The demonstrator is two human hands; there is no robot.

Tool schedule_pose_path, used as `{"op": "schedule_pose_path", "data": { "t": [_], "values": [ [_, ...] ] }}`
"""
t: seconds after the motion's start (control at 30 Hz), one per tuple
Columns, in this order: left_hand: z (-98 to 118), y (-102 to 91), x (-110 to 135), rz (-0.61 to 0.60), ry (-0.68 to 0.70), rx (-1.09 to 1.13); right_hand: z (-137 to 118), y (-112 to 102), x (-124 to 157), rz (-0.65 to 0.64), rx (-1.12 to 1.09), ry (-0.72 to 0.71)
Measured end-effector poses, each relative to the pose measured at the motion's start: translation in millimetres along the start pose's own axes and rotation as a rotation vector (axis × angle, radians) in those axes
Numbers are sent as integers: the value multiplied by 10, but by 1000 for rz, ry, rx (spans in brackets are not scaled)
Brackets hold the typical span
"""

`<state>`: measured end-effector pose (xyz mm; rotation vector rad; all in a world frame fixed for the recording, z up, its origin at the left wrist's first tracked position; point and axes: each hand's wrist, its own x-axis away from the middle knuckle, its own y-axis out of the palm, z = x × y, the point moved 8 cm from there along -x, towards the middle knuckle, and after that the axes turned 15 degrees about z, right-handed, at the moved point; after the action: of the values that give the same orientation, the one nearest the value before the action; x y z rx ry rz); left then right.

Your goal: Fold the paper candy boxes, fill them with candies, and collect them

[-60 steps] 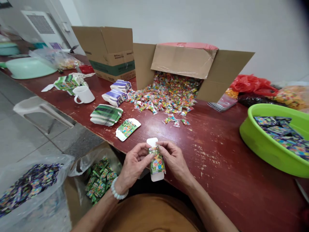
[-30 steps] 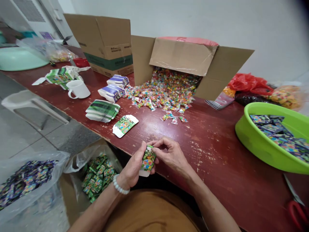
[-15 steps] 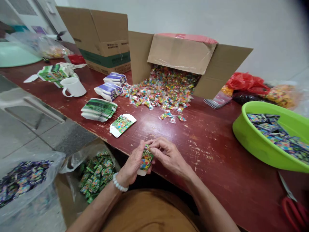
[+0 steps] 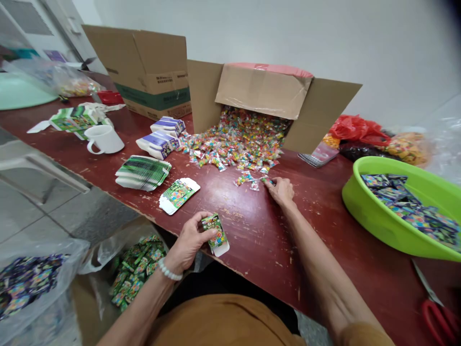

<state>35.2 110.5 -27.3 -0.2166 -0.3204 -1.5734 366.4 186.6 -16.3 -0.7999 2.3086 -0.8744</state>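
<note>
My left hand (image 4: 190,240) grips a small green printed box (image 4: 215,231), its white end flap sticking out at the near end, above the table's front edge. Reaching out over the table, my right hand (image 4: 282,191) has its fingertips closed on a small wrapped candy (image 4: 265,179). Beside those fingertips lie a few more wrapped candies (image 4: 247,178). To the left, a flat green carton (image 4: 179,195) lies near a fanned stack of flat green cartons (image 4: 143,172).
A cardboard box (image 4: 264,89) on its side spills a heap of candies (image 4: 230,144). A green basin (image 4: 374,216) of dark packets and red-handled scissors (image 4: 437,315) are at right. A white mug (image 4: 104,139) stands left. Below the edge, a bag (image 4: 137,269) holds green boxes.
My right hand has left the green box and moved forward to the loose candies. My left hand keeps the box, which now shows more of its front.
</note>
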Motion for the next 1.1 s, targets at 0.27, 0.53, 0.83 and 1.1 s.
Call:
{"op": "schedule_pose_path", "data": {
  "t": [0.27,0.53,0.83,1.1],
  "values": [
    [110,-151,-84,-100,85,-328,65,-66,181,-40,-152,7],
    [-24,-250,-80,54,-92,27,-533,-170,1578,-662,-713,-16],
    [-65,152,257,-298,-119,68,-923,-278,1661,-636,-648,-279],
    [-94,376,351,-392,-164,155,-1085,-358,1719,-575,-572,-462]
  ]
}}
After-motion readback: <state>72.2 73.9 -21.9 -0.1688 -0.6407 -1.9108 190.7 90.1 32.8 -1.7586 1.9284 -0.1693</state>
